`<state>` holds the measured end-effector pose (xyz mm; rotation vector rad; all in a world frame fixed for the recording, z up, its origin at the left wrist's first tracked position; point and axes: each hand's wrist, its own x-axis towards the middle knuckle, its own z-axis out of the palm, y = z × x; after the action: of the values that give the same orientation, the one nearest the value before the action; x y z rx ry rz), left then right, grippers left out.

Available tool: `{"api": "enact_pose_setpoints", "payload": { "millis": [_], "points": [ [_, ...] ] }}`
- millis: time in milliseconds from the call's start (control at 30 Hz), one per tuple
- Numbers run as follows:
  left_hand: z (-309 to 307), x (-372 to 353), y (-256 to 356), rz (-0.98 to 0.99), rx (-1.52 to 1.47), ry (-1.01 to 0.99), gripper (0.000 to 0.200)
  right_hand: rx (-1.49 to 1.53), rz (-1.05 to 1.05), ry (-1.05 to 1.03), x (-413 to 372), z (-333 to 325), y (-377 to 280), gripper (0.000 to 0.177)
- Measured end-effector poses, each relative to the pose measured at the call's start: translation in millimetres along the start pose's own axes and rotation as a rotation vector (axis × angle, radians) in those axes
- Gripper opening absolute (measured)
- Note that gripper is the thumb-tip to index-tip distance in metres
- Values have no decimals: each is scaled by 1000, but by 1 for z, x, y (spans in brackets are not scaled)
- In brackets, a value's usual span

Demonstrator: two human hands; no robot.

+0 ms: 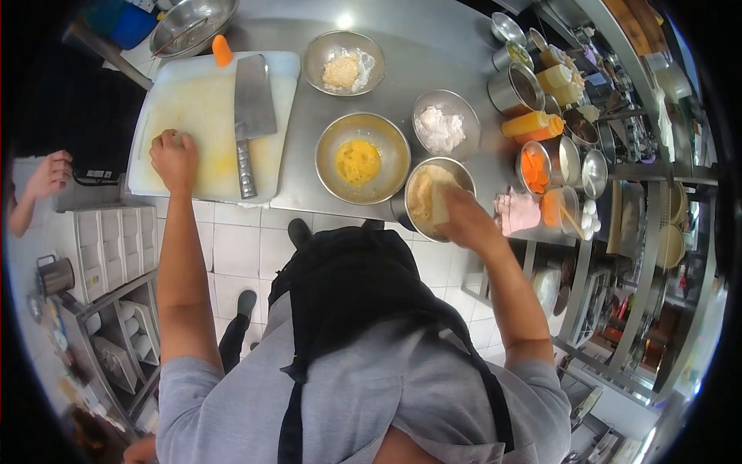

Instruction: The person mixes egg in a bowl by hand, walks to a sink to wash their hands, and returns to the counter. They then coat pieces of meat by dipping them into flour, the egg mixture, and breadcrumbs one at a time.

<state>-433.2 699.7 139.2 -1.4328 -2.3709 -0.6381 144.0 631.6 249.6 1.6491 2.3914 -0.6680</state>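
Observation:
My left hand (174, 157) rests as a closed fist on the white cutting board (197, 104), with a small pale piece under the fingers; I cannot tell whether it is gripped. A cleaver (251, 116) lies on the board to its right. My right hand (464, 216) holds a pale flat piece of food (440, 203) over a metal bowl (417, 189) of pale food at the counter's front edge. Beside it stand a bowl of beaten egg (362, 158), a bowl of flour (444, 124) and a bowl of crumbs (342, 62).
Squeeze bottles (533, 124), metal pots and a tub of carrot slices (533, 166) crowd the right of the steel counter (417, 46). A pink cloth (516, 210) lies near my right hand. An empty steel bowl (193, 23) stands at the back. Another person's hand (48, 174) is at far left.

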Motion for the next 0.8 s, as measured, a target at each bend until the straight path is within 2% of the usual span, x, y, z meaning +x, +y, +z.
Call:
{"api": "enact_pose_setpoints", "payload": {
  "millis": [33, 167, 233, 367, 433, 567, 633, 667, 733, 767, 800],
  "points": [
    [0, 0, 0, -9, 11, -13, 32, -138, 18, 12, 4, 5, -6, 80],
    [-2, 0, -1, 1, -3, -32, 33, -62, 92, -105, 16, -5, -14, 76],
    [0, -1, -3, 8, 2, -11, 33, -29, 27, 46, 19, 11, 1, 67],
    [-3, -3, -2, -9, -7, -14, 33, 117, -12, 9, 23, -5, 6, 53],
    [-2, -2, -2, -3, 3, -19, 33, 327, 76, 40, 20, -34, -15, 39],
    [-2, -2, -2, -4, -10, -14, 33, 274, 12, 135, 20, -53, -21, 35],
    [-2, -1, -2, -6, -6, -22, 33, 344, 202, 70, 25, -72, -22, 32],
    [-2, -2, -3, -8, -6, -17, 33, 343, 198, 73, 26, -77, -25, 32],
    [-2, -1, -2, -25, -11, -36, 34, 489, 257, -119, 26, -82, -29, 30],
    [-2, -1, -2, -25, -13, -30, 34, 488, 254, -114, 27, -70, -28, 30],
    [-2, -1, -1, -30, -14, -30, 34, 532, 147, -144, 29, -44, -24, 28]
  ]
}}
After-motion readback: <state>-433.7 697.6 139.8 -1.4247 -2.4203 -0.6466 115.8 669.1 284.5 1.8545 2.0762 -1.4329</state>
